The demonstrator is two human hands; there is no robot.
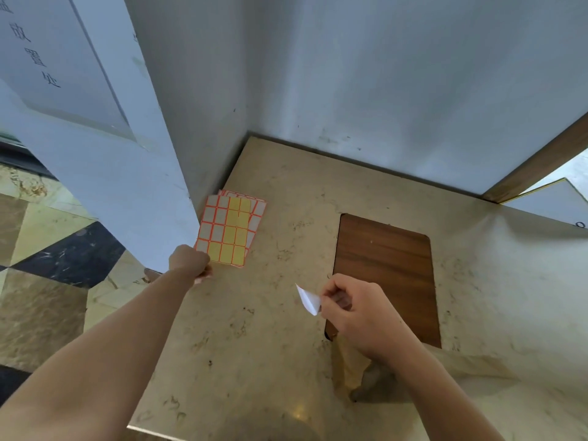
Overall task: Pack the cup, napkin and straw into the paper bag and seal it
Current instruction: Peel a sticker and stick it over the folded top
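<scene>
Sticker pinched in my right hand (353, 310)

A white sticker (308, 300) sits between my fingertips; my left hand (190, 261) grips the label sheets' (229, 229) near corner.

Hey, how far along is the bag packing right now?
Packing can't be confirmed: no cup, napkin or straw is in view, and any bag is hidden under the right arm. In hand: the right hand pinches a peeled white sticker, while the left hand holds the sticker sheets. Left: sealing the bag.
</scene>
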